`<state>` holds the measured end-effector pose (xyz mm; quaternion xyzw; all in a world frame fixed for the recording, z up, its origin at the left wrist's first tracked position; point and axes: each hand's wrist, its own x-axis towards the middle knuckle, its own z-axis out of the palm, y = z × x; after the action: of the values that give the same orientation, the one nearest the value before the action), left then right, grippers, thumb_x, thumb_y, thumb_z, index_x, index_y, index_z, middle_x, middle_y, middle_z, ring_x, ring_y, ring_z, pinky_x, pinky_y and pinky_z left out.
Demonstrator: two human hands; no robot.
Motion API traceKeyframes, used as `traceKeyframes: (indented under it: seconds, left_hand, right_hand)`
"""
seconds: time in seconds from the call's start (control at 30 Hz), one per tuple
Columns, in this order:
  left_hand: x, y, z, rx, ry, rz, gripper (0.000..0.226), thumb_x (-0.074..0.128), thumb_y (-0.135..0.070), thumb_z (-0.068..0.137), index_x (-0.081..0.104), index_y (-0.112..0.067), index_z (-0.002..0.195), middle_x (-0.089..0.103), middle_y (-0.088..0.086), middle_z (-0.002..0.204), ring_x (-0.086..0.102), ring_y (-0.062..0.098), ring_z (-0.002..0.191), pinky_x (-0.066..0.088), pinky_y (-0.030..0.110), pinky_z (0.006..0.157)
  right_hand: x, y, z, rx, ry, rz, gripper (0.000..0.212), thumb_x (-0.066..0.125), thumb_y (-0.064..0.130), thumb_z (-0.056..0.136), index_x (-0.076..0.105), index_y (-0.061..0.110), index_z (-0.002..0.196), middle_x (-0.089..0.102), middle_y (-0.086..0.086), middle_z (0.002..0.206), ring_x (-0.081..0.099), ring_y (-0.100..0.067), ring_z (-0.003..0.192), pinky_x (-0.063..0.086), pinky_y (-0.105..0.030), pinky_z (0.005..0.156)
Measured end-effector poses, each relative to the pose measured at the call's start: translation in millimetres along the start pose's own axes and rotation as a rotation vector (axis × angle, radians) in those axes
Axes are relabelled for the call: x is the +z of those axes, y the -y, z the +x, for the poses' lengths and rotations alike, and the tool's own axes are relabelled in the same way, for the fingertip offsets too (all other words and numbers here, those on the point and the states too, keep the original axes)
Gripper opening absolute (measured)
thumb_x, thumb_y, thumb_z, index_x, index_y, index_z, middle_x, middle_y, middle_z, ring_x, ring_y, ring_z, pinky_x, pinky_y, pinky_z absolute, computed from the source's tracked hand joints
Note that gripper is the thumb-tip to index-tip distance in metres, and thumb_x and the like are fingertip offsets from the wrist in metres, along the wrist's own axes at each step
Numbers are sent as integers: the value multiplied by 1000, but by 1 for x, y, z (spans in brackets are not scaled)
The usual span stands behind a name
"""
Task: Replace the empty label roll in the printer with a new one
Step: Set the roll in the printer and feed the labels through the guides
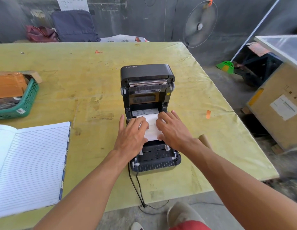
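Single head-worn view, forward and down, close over the table.

Setting: a workshop or packing area. Indicators: bare grey concrete wall and concrete floor; a large tabletop covered with stained yellow sheeting; a label printer with its lid open; a green basket holding a taped parcel; a labelled cardboard box; a standing fan; an open ruled notebook.
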<state>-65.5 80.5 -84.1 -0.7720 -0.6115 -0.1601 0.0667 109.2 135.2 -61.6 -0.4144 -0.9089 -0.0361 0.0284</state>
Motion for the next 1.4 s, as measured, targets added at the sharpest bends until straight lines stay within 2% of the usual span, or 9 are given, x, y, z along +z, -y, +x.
traceKeyframes:
  seconds: [0.17, 0.3, 0.53, 0.6, 0.7, 0.8, 0.93, 1.2, 1.4]
  left_hand:
    - [2, -4, -3, -18, -17, 36, 47, 91, -19, 63, 63, -14, 101, 63, 6, 120, 61, 27, 105, 26, 65, 111]
    - [8, -10, -7, -41, -39, 31, 43, 91, -12, 62, 63, -12, 94, 63, 10, 119, 61, 29, 100, 31, 66, 108]
    - [20, -31, -17, -126, -62, 81, 23, 80, -4, 76, 61, -11, 86, 58, 17, 130, 54, 34, 118, 26, 66, 110]
    - [17, -33, -22, -122, -22, 113, 18, 80, -8, 78, 63, -10, 80, 55, 18, 136, 50, 35, 126, 23, 67, 110]
    - [11, -34, -27, -110, 17, 157, 15, 80, -12, 77, 66, -10, 72, 56, 19, 135, 49, 36, 124, 28, 66, 107]
    - [9, -35, -32, -87, 36, 217, 10, 79, -10, 74, 69, -10, 75, 63, 13, 109, 52, 33, 100, 42, 51, 83]
    - [13, -33, -38, -65, 83, 184, 11, 75, -1, 79, 71, -11, 80, 64, 6, 81, 55, 28, 74, 39, 39, 66]
    - [10, -30, -33, -90, 179, 90, 22, 49, -6, 93, 67, -12, 82, 66, 4, 77, 49, 22, 69, 20, 31, 68]
    - [8, -23, -39, -100, 192, -9, 24, 53, -19, 97, 73, -12, 86, 68, 2, 82, 56, 22, 77, 37, 34, 75]
  right_hand:
    - [7, -5, -1, -30, -45, 35, 33, 72, 32, 87, 67, 7, 108, 50, -8, 126, 48, -27, 116, 21, -45, 117]
    - [12, -13, -10, -70, -125, 115, 18, 74, 24, 87, 74, 6, 89, 58, -13, 116, 57, -34, 106, 33, -49, 110]
    - [18, -13, -27, -121, -116, 67, 15, 87, 6, 66, 72, 4, 68, 60, -22, 120, 54, -40, 121, 34, -60, 110]
    - [23, -9, -34, -150, -105, 41, 14, 86, 9, 70, 73, 4, 69, 59, -21, 125, 50, -41, 126, 32, -64, 110]
    - [29, -3, -45, -171, -93, 10, 13, 86, 11, 68, 74, 6, 70, 62, -17, 114, 57, -39, 110, 38, -61, 103]
    - [30, 3, -46, -131, -41, -37, 17, 86, 10, 67, 72, 10, 78, 60, -11, 101, 55, -34, 97, 44, -52, 88]
    - [28, 4, -42, -108, 42, -82, 15, 76, 16, 81, 67, 18, 93, 56, -2, 96, 48, -26, 97, 37, -44, 88]
    - [23, 15, -42, -39, 118, -65, 8, 69, 11, 85, 66, 17, 90, 53, 0, 91, 47, -25, 95, 35, -41, 84]
    - [26, 17, -45, -19, 93, -48, 12, 67, 3, 82, 60, 13, 83, 40, 0, 85, 45, -25, 90, 35, -40, 79]
